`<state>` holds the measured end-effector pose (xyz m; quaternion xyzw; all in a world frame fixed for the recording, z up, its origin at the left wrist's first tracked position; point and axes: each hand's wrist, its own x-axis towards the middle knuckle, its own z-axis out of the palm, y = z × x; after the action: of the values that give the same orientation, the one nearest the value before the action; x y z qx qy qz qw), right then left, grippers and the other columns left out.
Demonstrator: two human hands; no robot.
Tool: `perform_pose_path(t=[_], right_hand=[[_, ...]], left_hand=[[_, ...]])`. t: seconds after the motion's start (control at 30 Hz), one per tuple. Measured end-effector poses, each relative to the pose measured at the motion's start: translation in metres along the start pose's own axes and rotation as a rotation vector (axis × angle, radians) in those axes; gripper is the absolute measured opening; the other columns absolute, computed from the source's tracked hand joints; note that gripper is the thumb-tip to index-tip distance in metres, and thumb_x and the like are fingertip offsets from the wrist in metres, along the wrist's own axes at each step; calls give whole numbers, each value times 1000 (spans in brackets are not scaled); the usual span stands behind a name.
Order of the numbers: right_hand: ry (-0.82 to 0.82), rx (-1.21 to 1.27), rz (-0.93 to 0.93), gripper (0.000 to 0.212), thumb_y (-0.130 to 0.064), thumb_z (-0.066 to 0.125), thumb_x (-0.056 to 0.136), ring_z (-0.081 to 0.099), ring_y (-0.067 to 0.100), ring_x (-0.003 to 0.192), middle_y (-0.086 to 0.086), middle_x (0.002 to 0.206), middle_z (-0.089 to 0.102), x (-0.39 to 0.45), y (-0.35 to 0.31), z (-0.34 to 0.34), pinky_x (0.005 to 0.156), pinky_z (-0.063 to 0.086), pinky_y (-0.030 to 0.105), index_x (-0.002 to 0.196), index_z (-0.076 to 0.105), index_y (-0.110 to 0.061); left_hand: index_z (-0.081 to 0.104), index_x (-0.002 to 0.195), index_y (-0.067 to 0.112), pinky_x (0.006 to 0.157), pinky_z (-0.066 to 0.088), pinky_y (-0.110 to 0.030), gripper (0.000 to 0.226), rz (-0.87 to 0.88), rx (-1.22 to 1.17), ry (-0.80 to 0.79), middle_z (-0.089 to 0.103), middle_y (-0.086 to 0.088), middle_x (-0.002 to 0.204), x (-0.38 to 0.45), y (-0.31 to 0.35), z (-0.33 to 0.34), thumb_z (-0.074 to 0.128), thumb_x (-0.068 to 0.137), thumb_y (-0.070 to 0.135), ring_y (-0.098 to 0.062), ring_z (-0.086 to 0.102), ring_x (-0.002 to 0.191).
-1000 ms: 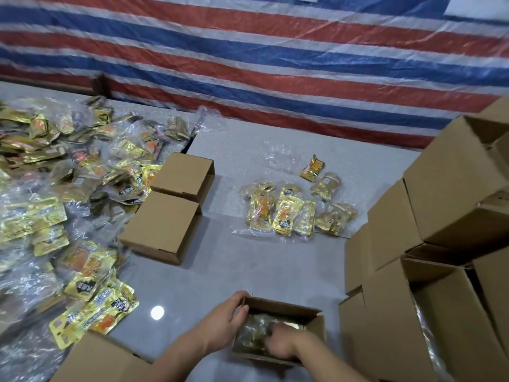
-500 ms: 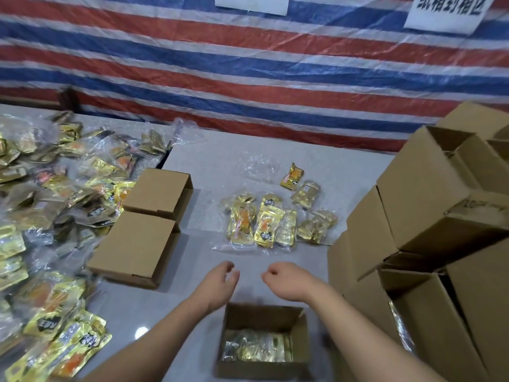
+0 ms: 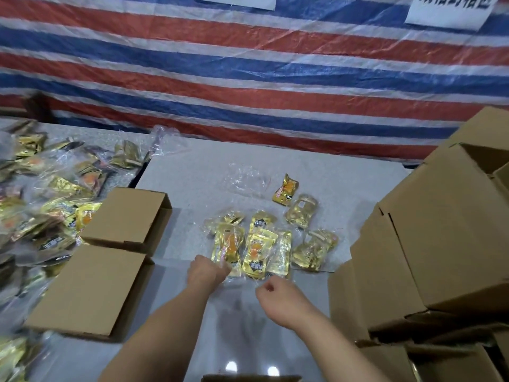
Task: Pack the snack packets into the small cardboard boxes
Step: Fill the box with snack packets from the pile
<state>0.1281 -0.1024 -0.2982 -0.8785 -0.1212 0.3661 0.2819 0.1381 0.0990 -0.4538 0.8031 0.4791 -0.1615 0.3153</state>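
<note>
Brown cardboard shows at the very bottom edge: only the rim of a small box (image 3: 251, 378) just in front of me, and I cannot see what is inside it. Above it my two arms reach forward over the grey table (image 3: 344, 177). My left hand (image 3: 207, 274) touches the near edge of the golden snack packets (image 3: 257, 245); its fingers are hidden from me, so I cannot tell if they already grip something. My right hand (image 3: 271, 292) hangs just beside the same group, fingers curled in and holding nothing.

Beyond the hands this small group lies loose, with one orange packet (image 3: 285, 190) a little apart at the far side. To my left two closed boxes (image 3: 110, 252) lie one behind the other, and I judge these are finished. Further left is a big heap of packets (image 3: 41, 194), still unpacked. To my right stands a stack of cardboard boxes (image 3: 429, 244), some of them open. So I think much work remains.
</note>
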Motion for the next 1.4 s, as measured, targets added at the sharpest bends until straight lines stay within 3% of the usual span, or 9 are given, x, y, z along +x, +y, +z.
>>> perform_pose_path(t=[0.2, 0.47, 0.57, 0.67, 0.73, 0.9, 1.03, 1.13, 1.4], right_hand=[[-17, 23, 11, 22, -34, 43, 96, 46, 16, 69, -3, 79, 50, 9, -3, 0, 58, 35, 27, 77, 43, -23], [93, 312, 53, 14, -37, 51, 95, 50, 11, 75, -5, 88, 56, 8, -24, -6, 60, 37, 25, 89, 54, -25], [109, 499, 104, 68, -61, 61, 87, 55, 20, 118, -1, 136, 52, -2, -37, -15, 97, 48, 36, 141, 43, -24], [20, 639, 96, 109, -75, 68, 72, 50, 28, 132, 2, 153, 40, -21, -56, -27, 105, 44, 46, 156, 18, -25], [-35, 723, 50, 112, -77, 74, 60, 63, 24, 117, 1, 138, 60, -33, -65, -34, 96, 52, 44, 148, 36, -20], [-113, 896, -80, 39, -54, 77, 75, 67, 21, 65, 6, 78, 71, -57, -56, -44, 62, 51, 32, 90, 68, -19], [-106, 1122, -129, 28, -37, 64, 91, 69, 22, 71, 8, 84, 72, -74, -34, -42, 61, 53, 31, 77, 79, -18], [12, 1146, -241, 24, -26, 65, 94, 71, 26, 83, 14, 99, 74, -88, -21, -36, 64, 56, 33, 109, 74, -10], [195, 257, -331, 82, -40, 81, 72, 58, -2, 107, -21, 122, 55, -123, 13, 15, 88, 47, 16, 139, 34, -41]], left_hand=[[63, 118, 6, 93, 50, -34, 43, 13, -41, -116, 65, -15, 123, 6, -4, 13, 56, 93, 41, -32, 62, 112], [60, 92, -3, 68, 52, -38, 53, 289, -849, -142, 56, -10, 80, -77, -10, -29, 66, 90, 50, -20, 57, 76], [51, 75, 3, 59, 39, -26, 45, 451, -696, 44, 50, 7, 64, -120, -13, -58, 67, 90, 42, -11, 46, 62], [41, 63, 20, 49, 32, -19, 42, 676, -609, 155, 43, 14, 53, -175, -9, -86, 67, 90, 39, -2, 36, 51], [58, 72, 20, 59, 45, -23, 26, 831, -566, 98, 58, 12, 65, -205, -7, -102, 66, 90, 36, -3, 52, 60], [65, 105, 27, 92, 47, -19, 20, 1171, -378, -7, 63, 15, 105, -259, -8, -127, 67, 88, 16, -2, 59, 103], [39, 126, 52, 105, 29, -4, 57, 1065, -283, -67, 43, 34, 130, -269, -20, -127, 74, 85, 33, 13, 40, 127], [30, 148, 40, 110, 23, -12, 80, 947, -255, -53, 29, 32, 142, -264, -41, -117, 76, 83, 40, 11, 29, 134], [32, 151, 27, 115, 25, -26, 60, 578, -17, -177, 34, 7, 156, -231, -136, -56, 51, 99, 48, -11, 34, 142]])
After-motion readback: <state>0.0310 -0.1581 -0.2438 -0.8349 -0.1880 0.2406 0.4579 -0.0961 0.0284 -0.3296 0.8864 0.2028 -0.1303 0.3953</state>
